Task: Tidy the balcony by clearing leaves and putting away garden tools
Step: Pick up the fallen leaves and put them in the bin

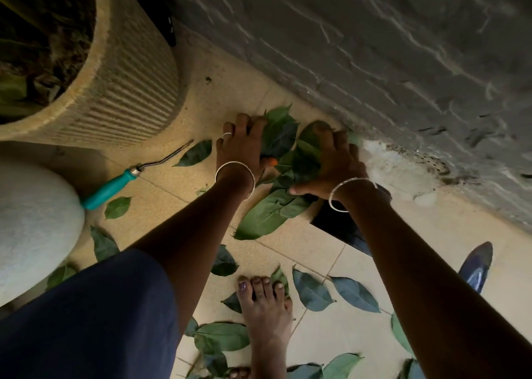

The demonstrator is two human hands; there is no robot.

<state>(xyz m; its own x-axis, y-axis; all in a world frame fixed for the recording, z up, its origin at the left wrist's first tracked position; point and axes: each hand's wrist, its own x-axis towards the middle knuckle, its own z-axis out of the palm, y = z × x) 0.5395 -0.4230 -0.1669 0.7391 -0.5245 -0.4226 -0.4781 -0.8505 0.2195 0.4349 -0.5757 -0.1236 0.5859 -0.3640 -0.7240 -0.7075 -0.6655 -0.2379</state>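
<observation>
Green leaf pile [267, 217]: seen from the head camera, broad leaves lie heaped on the tiled floor [172, 183] at the foot of a dark stone wall [374, 62], flanked by both hands.
Left hand [241, 145]: pressed against the heap's left side with fingers spread and fairly straight, a ring on one finger and a silver bangle [234, 177] at the wrist; its fingertips are lost among the leaves.
Right hand [331, 163]: grips the heap's right side, fingers curled over the leaves and thumb splayed onto a lower leaf; a second bangle [351, 194] circles this wrist.
Orange speck [272, 162]: shows just below the left hand among the leaves; what it is cannot be told.
Hand rake [115, 187]: teal-handled, flat on the floor to the left of the heap, its bent metal prongs pointing towards the wall, apart from both hands.
Ribbed pot [129, 91]: beige planter holding soil, upper left, beyond the rake.
White rounded object [34, 220]: at the left edge, touching the rake's handle end.
Dark flat object [339, 226]: lies under the right wrist, beside the heap.
Bluish pointed blade [476, 266]: on the floor at right, well apart from the heap.
Loose leaves [311, 292]: scattered over the tiles around a bare foot [264, 306], near the camera.
</observation>
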